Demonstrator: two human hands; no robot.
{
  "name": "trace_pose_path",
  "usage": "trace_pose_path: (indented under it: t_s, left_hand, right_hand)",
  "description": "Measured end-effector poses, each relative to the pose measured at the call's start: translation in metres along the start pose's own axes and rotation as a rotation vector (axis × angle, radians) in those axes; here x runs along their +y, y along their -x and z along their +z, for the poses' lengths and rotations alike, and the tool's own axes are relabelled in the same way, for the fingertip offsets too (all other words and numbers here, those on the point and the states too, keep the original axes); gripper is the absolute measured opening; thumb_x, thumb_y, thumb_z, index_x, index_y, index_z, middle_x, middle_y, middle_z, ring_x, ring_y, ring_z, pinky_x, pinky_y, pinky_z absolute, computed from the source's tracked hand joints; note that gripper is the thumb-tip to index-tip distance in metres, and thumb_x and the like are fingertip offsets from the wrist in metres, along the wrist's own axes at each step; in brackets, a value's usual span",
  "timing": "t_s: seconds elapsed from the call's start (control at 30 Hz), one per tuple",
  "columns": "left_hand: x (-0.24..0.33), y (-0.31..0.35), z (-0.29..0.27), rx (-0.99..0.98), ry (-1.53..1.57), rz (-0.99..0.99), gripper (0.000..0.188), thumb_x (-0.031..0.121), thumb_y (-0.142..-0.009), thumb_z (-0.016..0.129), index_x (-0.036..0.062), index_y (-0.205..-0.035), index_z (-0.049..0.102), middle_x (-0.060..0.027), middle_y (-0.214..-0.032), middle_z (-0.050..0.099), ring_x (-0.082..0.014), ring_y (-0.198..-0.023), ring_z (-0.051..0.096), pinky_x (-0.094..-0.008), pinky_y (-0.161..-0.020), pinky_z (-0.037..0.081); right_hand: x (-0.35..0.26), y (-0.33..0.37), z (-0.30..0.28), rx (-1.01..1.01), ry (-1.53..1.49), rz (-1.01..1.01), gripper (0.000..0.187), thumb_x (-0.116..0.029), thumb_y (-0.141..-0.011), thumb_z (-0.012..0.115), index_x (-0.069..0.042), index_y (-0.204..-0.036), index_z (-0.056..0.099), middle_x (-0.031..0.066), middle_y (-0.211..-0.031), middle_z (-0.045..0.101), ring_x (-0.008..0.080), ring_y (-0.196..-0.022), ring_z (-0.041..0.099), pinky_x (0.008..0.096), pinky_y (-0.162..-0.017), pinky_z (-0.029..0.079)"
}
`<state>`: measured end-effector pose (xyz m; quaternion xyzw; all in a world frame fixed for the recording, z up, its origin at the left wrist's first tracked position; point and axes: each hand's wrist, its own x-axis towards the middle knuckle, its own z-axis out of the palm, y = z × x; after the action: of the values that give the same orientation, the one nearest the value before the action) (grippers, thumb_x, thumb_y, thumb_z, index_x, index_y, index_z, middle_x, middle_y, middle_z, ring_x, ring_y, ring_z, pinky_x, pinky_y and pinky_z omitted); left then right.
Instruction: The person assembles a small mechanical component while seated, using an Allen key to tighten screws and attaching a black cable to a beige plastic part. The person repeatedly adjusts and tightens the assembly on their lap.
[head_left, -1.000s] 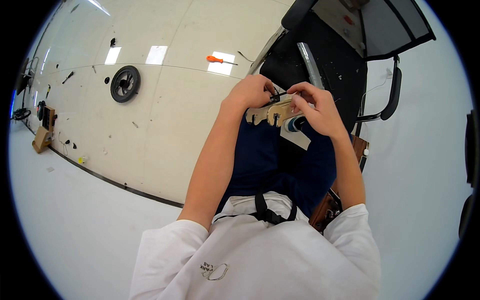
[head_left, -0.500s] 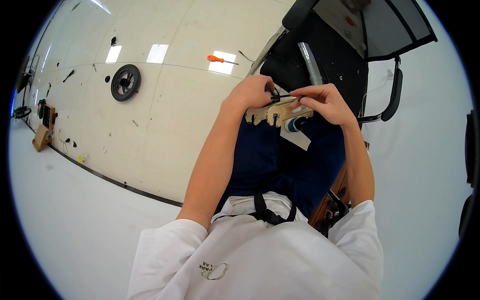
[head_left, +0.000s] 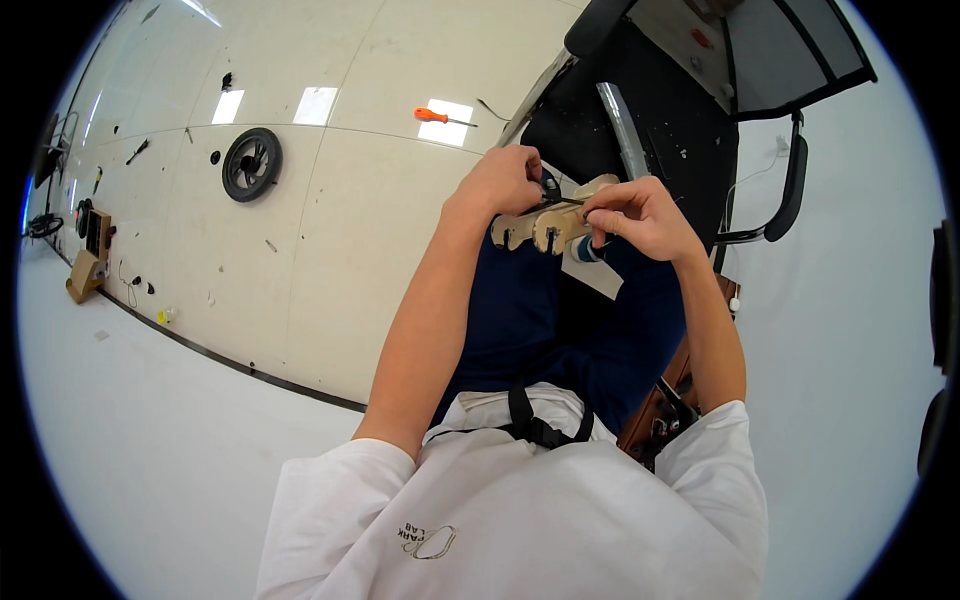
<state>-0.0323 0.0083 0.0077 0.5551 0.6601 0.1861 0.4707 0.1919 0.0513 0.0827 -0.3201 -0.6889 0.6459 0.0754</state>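
Gripping the wooden piece (head_left: 545, 228) as before, both hands' fingers stay closed; right hand (head_left: 640, 215) has shifted slightly left.

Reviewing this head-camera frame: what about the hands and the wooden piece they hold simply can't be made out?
- Head view: the left hand covers the far end of the wooden piece, so its full shape is hidden.
- The dark thin part on top of it is too small to identify.
- The right hand hides whatever its fingertips pinch.
- The blue-and-white object beneath is mostly covered by that hand and the wood.
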Motion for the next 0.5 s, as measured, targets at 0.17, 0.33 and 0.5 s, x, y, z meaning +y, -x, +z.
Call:
trace_pose_path:
  t_s: [0.17,0.33,0.5]
  left_hand:
    - [-0.004,-0.002,0.003,0.016,-0.003,0.007,0.023,0.012,-0.080,0.071,0.0024,-0.100,0.068,-0.0158,-0.094,0.075,-0.0282,-0.089,0.071,-0.0378,-0.080,0.056]
    - [-0.003,-0.001,0.001,0.025,0.034,-0.022,0.021,0.009,-0.074,0.065,0.0033,-0.094,0.070,-0.0163,-0.095,0.073,-0.0319,-0.090,0.070,-0.0388,-0.081,0.056]
    - [-0.004,-0.003,0.003,0.036,0.002,0.018,0.020,0.009,-0.074,0.064,0.0033,-0.093,0.070,-0.0162,-0.092,0.073,-0.0317,-0.088,0.070,-0.0384,-0.079,0.056]
  right_hand:
    - [0.010,-0.003,0.008,0.207,0.025,-0.040,0.018,-0.012,-0.095,0.065,0.004,-0.095,0.074,0.0063,-0.072,0.067,0.0116,-0.067,0.065,0.0269,-0.068,0.054]
    - [0.014,-0.013,0.014,0.400,-0.108,0.012,0.028,-0.020,-0.099,0.059,0.003,-0.089,0.071,0.0043,-0.059,0.058,0.0098,-0.058,0.055,0.0254,-0.062,0.048]
    - [0.025,-0.012,0.027,0.402,-1.020,0.077,0.017,-0.016,-0.096,0.053,-0.001,-0.097,0.059,0.0046,-0.057,0.052,0.0166,-0.056,0.053,0.0294,-0.058,0.046]
